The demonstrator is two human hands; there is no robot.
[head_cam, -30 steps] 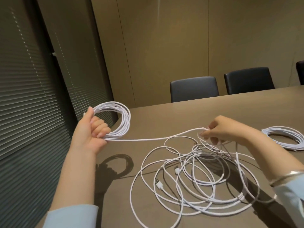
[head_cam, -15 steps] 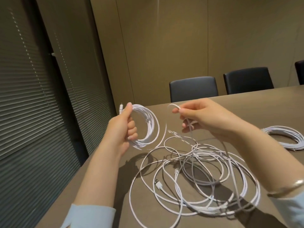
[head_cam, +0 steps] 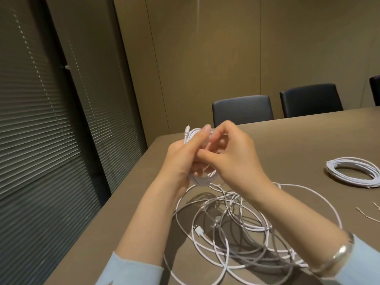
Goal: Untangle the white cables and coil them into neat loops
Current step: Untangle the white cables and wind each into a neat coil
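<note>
**Both hands met on a half-wound coil**

The brown surface (head_cam: pixel 298 140) carried a loose tangle of white cable (head_cam: pixel 236 229) below the wrists and a finished coil (head_cam: pixel 352 171) lying well apart at right. Above the tangle, the left hand (head_cam: pixel 183 159) gripped the coil in progress (head_cam: pixel 202 178), fingers curled round it. The right hand (head_cam: pixel 234 155) pinched a strand against that coil.
</note>
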